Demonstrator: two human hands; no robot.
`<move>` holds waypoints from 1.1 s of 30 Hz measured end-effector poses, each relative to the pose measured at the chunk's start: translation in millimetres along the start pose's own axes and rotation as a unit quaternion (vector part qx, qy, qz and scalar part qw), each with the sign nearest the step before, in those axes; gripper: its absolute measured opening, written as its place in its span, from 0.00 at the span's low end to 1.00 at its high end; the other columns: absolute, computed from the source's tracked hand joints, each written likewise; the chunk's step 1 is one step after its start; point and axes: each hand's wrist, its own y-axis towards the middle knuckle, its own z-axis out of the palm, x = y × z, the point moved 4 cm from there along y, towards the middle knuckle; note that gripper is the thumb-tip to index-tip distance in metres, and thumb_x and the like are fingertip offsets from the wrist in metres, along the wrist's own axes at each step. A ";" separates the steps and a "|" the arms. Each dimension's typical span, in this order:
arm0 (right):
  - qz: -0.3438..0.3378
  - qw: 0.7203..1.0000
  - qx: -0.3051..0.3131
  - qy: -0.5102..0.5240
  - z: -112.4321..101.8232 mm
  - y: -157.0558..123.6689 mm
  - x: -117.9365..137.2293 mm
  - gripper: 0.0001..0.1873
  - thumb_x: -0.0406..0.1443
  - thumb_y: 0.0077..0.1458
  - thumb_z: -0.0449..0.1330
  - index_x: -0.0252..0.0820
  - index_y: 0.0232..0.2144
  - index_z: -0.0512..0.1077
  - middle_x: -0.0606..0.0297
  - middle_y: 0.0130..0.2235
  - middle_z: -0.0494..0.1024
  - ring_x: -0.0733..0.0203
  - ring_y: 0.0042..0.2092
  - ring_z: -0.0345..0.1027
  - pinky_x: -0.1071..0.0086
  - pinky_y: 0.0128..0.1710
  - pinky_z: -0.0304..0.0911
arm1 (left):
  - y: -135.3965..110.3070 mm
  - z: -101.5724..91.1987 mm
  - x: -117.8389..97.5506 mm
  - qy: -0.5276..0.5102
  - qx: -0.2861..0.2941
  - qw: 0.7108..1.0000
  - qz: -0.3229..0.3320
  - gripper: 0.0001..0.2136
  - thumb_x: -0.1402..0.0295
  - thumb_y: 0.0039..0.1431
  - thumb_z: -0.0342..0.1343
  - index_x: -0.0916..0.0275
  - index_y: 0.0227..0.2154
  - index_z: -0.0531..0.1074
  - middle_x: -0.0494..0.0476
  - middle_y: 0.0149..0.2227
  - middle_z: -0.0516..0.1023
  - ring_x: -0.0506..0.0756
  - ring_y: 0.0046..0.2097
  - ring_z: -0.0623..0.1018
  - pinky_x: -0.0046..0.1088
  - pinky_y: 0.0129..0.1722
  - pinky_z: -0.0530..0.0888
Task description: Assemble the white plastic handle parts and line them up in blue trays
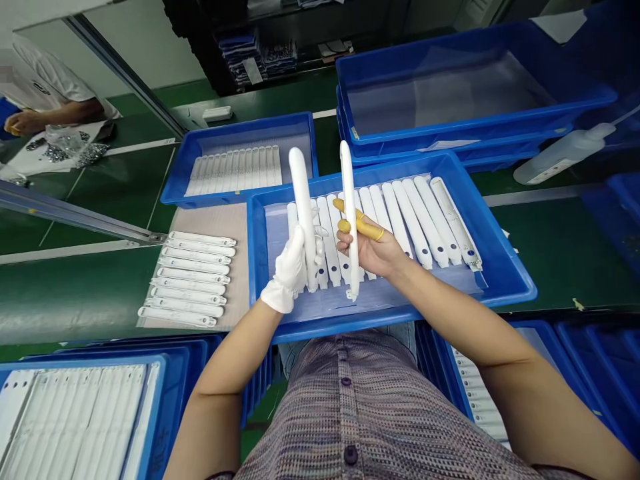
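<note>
My left hand [290, 267], in a white glove, is closed around a long white plastic piece with a rounded top [301, 180], held upright. My right hand [373, 243], with yellow finger cots on some fingers, grips a thinner white plastic strip [347, 173], turned edge-on. The two pieces are apart, side by side above a blue tray [390, 320]. In that tray lies a row of similar white pieces [415, 220], several with a dark round spot near the lower end. My hands hide part of the row.
White strips [190, 273] lie on a beige sheet at the left. Behind stands another blue tray [173, 190] of strips. Stacked blue trays [350, 150] and a plastic bottle [565, 155] are at the back right. A person [55, 87] sits across the bench. More filled trays [160, 380] flank me below.
</note>
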 end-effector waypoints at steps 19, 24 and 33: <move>-0.007 0.992 -0.073 -0.105 -13.6 11.2 -28.7 0.11 0.42 0.66 0.58 0.55 0.51 0.68 0.66 0.52 0.80 0.60 0.45 0.76 0.57 0.48 0.79 | 2.3 1.7 17.7 -0.070 -0.007 0.984 -0.162 0.16 0.58 0.72 0.51 0.62 0.51 0.75 0.61 0.43 0.78 0.55 0.42 0.80 0.32 0.45 0.80; 0.010 0.988 -0.055 -0.146 -12.2 11.1 -25.2 0.18 0.47 0.71 0.48 0.47 0.50 0.71 0.58 0.54 0.79 0.54 0.50 0.76 0.50 0.54 0.77 | 2.3 -3.6 17.9 -0.059 -0.027 0.988 -0.144 0.20 0.53 0.73 0.49 0.60 0.54 0.75 0.60 0.41 0.79 0.55 0.41 0.81 0.33 0.45 0.81; -0.063 0.974 -0.022 -0.218 -11.6 12.4 -28.0 0.26 0.50 0.60 0.62 0.58 0.59 0.68 0.65 0.51 0.79 0.55 0.50 0.76 0.53 0.50 0.77 | 3.9 2.7 14.1 -0.079 -0.067 0.989 -0.106 0.11 0.68 0.75 0.48 0.60 0.50 0.75 0.52 0.31 0.74 0.47 0.29 0.75 0.23 0.33 0.78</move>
